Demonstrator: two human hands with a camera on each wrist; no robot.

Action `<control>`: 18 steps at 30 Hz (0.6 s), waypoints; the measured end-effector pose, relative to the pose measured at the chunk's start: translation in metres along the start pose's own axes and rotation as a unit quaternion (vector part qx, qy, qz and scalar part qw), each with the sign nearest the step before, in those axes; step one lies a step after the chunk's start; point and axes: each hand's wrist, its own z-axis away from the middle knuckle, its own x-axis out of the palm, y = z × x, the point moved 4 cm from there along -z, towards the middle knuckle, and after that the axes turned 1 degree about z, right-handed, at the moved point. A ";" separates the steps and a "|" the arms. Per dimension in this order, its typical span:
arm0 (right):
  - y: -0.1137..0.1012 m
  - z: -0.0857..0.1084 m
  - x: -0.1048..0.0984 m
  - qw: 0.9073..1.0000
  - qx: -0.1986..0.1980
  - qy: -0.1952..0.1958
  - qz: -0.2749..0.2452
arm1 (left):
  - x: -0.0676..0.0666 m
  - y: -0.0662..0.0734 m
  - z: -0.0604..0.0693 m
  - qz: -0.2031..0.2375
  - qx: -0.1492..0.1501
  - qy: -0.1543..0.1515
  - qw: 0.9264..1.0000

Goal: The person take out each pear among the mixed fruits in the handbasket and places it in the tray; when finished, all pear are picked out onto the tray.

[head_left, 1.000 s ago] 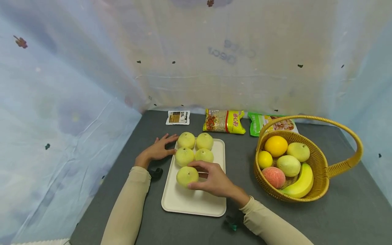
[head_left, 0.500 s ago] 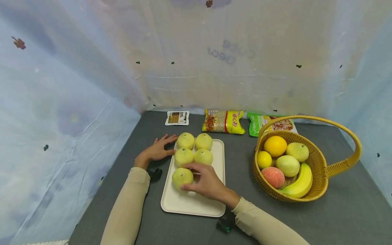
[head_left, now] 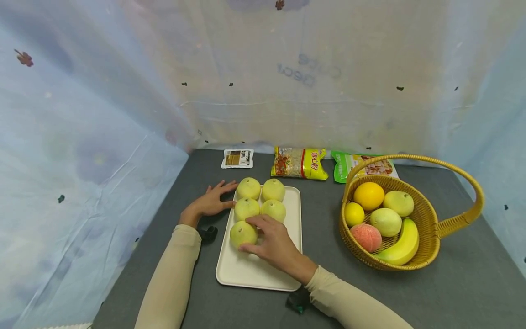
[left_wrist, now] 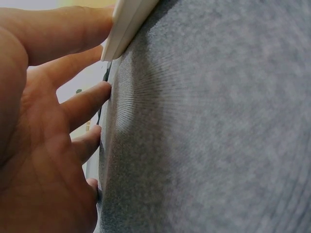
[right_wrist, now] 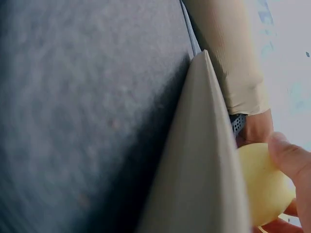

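Observation:
On the white tray point(head_left: 263, 278), several round yellow-green fruits point(head_left: 247, 209) stand in two columns. My right hand point(head_left: 274, 242) grips one yellow-green fruit point(head_left: 240, 235) at the front of the left column, thumb on the near side and fingers on the far side. In the right wrist view, that fruit point(right_wrist: 265, 187) shows behind the tray's side wall, with the thumb against it. My left hand point(head_left: 210, 201) lies at the tray's far left edge with its fingers spread. From the left wrist, the thumb of this hand point(left_wrist: 46, 131) touches the tray rim point(left_wrist: 127, 29).
A wicker basket point(head_left: 433, 242) with a tall handle stands to the right, holding a banana point(head_left: 404, 246), a peach point(head_left: 365, 237) and other fruit. Along the back lie a small white packet point(head_left: 238, 158), a yellow bag point(head_left: 299, 163) and a green bag point(head_left: 341, 168).
My right hand has moved left with the fruit, which now sits closer behind the left column's other fruits. My left hand has stayed at the tray's edge.

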 end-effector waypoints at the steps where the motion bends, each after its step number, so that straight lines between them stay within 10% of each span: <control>1: -0.001 0.000 -0.001 1.000 -0.003 0.001 0.008 | 0.000 0.000 0.000 0.000 0.000 0.001 1.000; 7: -0.002 0.002 -0.015 1.000 -0.015 -0.003 0.003 | 0.001 0.001 0.001 0.000 -0.005 -0.001 1.000; 18: 0.011 0.025 -0.088 0.968 0.052 -0.089 -0.227 | 0.000 0.000 0.001 0.009 -0.015 0.000 1.000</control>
